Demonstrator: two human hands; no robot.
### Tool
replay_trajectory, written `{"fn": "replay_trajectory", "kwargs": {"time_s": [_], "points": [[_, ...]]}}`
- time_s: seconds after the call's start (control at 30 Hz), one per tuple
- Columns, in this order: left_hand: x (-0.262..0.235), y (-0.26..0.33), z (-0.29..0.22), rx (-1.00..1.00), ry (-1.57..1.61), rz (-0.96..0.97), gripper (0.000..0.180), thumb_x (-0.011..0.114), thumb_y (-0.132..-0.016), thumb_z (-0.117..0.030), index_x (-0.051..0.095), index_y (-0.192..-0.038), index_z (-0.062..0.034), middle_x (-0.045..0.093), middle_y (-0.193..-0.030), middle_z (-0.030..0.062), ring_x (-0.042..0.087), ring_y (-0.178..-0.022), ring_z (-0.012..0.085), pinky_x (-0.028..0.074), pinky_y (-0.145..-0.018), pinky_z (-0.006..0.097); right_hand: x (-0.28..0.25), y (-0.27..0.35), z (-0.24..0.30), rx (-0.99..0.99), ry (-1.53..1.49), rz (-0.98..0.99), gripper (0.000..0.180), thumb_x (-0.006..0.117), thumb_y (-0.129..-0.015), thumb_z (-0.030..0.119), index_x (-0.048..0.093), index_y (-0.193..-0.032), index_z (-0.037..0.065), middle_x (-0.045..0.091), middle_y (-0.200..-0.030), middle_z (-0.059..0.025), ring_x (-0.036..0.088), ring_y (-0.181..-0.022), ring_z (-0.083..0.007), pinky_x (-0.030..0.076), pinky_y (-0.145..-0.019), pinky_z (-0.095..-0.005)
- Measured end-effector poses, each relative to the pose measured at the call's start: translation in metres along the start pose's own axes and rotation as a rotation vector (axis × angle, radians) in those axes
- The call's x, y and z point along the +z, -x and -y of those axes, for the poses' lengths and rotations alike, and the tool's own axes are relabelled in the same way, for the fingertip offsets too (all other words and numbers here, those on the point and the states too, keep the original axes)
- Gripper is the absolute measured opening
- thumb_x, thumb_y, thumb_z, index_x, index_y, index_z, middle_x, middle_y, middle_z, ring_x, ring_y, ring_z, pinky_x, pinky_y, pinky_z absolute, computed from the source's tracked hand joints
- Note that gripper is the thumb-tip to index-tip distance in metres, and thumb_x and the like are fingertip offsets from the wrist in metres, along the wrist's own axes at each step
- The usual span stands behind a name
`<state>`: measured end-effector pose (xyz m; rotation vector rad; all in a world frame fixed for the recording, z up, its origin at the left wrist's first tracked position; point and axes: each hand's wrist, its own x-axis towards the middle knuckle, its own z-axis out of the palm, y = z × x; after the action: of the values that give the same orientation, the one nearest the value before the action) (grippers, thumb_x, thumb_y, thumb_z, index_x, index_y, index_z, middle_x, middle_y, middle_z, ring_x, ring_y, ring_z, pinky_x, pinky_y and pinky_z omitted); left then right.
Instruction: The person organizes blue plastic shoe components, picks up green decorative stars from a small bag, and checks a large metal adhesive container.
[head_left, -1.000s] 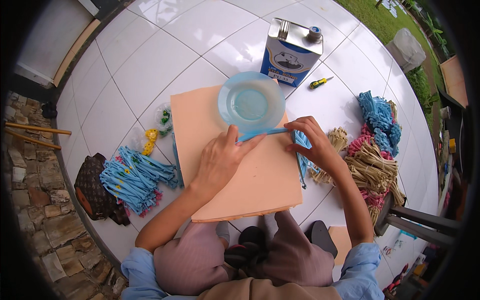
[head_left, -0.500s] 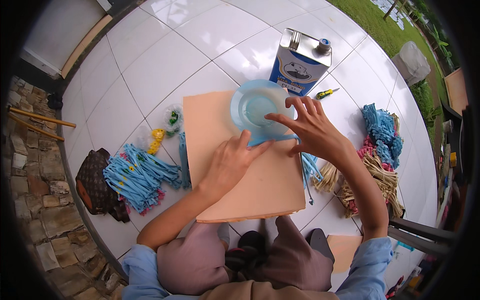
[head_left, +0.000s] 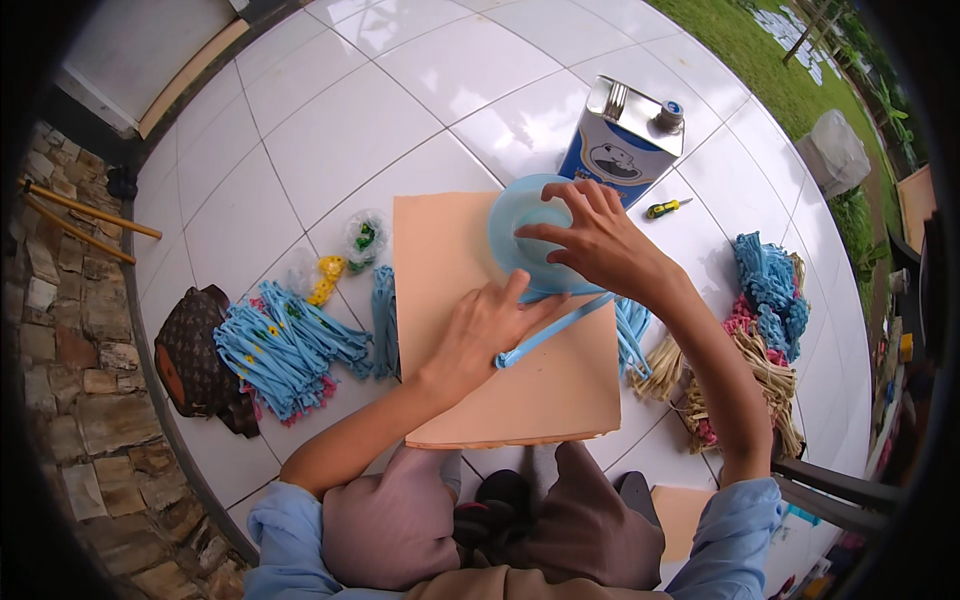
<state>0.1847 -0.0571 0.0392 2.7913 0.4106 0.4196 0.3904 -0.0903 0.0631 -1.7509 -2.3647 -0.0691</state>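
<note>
A translucent blue bowl with a wide rim stands on the far part of a peach-coloured board. My right hand is over it, fingers bent and apart, with fingertips reaching inside; what they touch is hidden. Stretched-out fingers of my left hand lie on the board and reach the bowl's near rim. Close to this hand, a narrow light-blue strip slants across the board, its knobbed end nearest me.
Bundles of blue strips lie left beside a brown patterned bag. Right are more blue pieces and beige bundles. A metal can and a screwdriver stand and lie beyond the board. Small bags hold beads.
My right hand's fingers have moved further into the bowl. The blue strip, earlier along the bowl's near rim, now lies slanted and nearer to me. The whole view has shifted slightly.
</note>
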Motion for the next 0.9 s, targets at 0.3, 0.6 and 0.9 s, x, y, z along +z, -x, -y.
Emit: {"fn": "replay_trajectory", "kwargs": {"time_s": [0.3, 0.6, 0.9], "points": [[-0.003, 0.001, 0.0, -0.01, 0.032, 0.041, 0.055, 0.059, -0.078, -0.03, 0.047, -0.132, -0.0288, 0.037, -0.089, 0.0123, 0.056, -0.079, 0.0266, 0.048, -0.068, 0.038, 0.002, 0.002, 0.003, -0.01, -0.028, -0.011, 0.032, 0.064, -0.079, 0.019, 0.062, -0.111, 0.023, 0.047, -0.119, -0.0102, 0.042, -0.113, -0.0253, 0.035, -0.095, -0.044], [-0.005, 0.001, 0.001, -0.002, 0.07, 0.041, 0.056, 0.055, -0.079, -0.039, 0.045, -0.133, -0.0296, 0.036, -0.089, 0.0134, 0.055, -0.081, 0.0295, 0.047, -0.069, 0.04, -0.007, 0.036, 0.017, 0.228, -0.309, -0.227, 0.03, 0.06, -0.079, -0.001, 0.057, -0.106, 0.012, 0.05, -0.111, -0.0098, 0.048, -0.101, -0.0284, 0.043, -0.084, -0.0374], [0.003, 0.001, 0.0, -0.051, -0.05, 0.071, 0.052, 0.057, -0.079, -0.028, 0.049, -0.13, -0.0294, 0.036, -0.088, 0.0118, 0.056, -0.074, 0.0272, 0.048, -0.066, 0.039, 0.023, 0.086, 0.053, 0.355, -0.515, -0.4, 0.035, 0.056, -0.079, -0.008, 0.045, -0.11, 0.002, 0.057, -0.102, -0.013, 0.051, -0.101, -0.0305, 0.041, -0.089, -0.0405]]}}
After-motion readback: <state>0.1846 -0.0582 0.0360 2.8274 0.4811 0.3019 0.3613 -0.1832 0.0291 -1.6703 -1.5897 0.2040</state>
